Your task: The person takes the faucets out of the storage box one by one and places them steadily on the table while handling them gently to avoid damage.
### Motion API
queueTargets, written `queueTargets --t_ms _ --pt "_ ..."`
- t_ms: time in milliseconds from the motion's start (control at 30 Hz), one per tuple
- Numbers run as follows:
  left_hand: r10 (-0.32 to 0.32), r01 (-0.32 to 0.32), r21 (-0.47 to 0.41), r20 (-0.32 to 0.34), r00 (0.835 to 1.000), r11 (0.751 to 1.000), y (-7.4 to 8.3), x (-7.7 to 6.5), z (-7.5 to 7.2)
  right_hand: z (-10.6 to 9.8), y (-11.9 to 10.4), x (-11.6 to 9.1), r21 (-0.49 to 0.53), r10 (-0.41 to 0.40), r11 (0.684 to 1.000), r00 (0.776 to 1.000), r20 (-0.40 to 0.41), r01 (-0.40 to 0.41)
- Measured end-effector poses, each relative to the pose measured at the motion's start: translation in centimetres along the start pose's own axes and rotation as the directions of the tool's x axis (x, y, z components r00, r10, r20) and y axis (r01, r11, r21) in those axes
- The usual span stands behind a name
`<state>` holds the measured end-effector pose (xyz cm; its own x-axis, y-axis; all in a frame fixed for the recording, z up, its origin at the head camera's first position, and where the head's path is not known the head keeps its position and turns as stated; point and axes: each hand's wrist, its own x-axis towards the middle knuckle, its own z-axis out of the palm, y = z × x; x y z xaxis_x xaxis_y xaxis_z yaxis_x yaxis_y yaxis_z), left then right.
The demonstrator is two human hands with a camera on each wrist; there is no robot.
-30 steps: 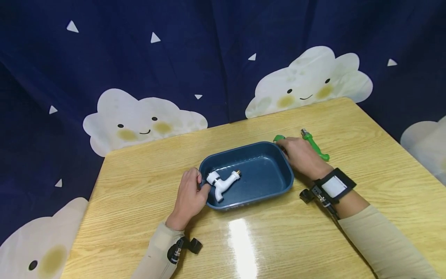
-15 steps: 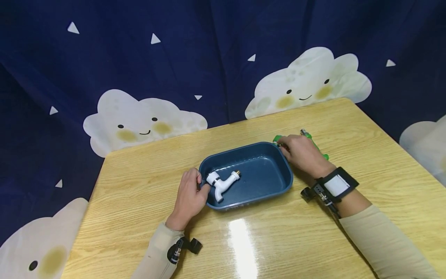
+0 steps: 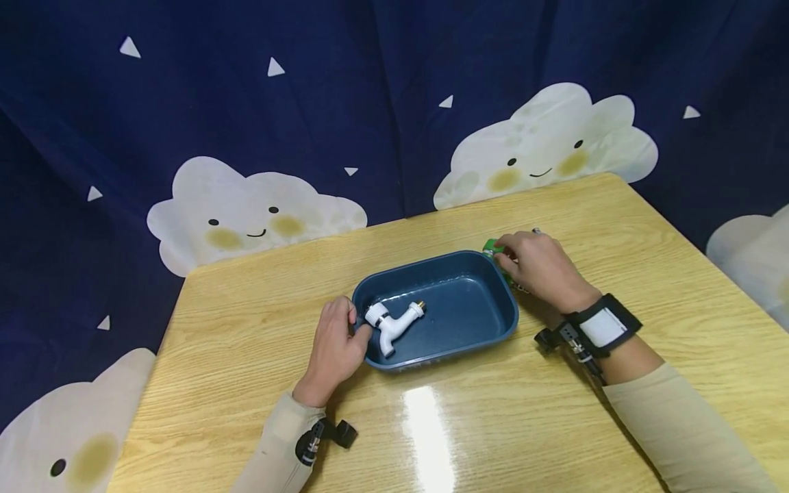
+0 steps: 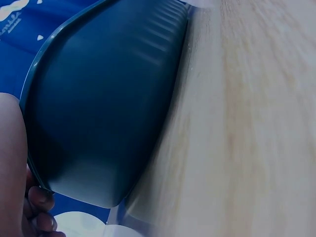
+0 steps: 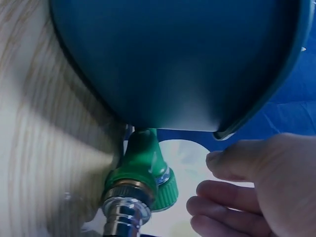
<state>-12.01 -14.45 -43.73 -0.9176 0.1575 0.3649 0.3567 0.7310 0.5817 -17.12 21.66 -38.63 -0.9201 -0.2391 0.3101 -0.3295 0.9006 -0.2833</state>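
A dark blue plastic basin (image 3: 456, 308) sits on the wooden table, with a white tap (image 3: 391, 327) lying inside its left end. My left hand (image 3: 333, 349) grips the basin's left rim between thumb and fingers. Just beyond the basin's right end lies a green tap (image 5: 140, 158) with a ribbed knob and a metal hose end; in the head view mostly its green end (image 3: 491, 246) shows. My right hand (image 3: 542, 270) hovers beside this tap, fingers loosely bent, and the right wrist view shows a gap between fingers and tap.
A second green tap lies behind my right hand, only its metal tip (image 3: 536, 231) showing. The wooden table (image 3: 259, 294) reaches back to a dark blue curtain (image 3: 308, 103) printed with clouds. Both wrists carry strapped-on cameras.
My right hand has shifted slightly right, off the basin's rim, and now covers most of the second green tap. The left hand, basin and white tap stay put.
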Motion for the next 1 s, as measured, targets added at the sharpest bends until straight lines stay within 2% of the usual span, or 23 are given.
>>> queueTargets --t_ms 500,1000 --pt "-0.003 0.003 0.009 0.003 1.0 1.0 0.1 0.0 0.0 -1.0 -1.0 -0.1 -0.018 -0.044 0.999 0.996 -0.078 0.042" --pt "0.012 -0.012 0.006 -0.003 1.0 1.0 0.1 0.1 0.0 -1.7 -2.2 -0.4 -0.018 -0.084 0.996 0.991 -0.106 0.082"
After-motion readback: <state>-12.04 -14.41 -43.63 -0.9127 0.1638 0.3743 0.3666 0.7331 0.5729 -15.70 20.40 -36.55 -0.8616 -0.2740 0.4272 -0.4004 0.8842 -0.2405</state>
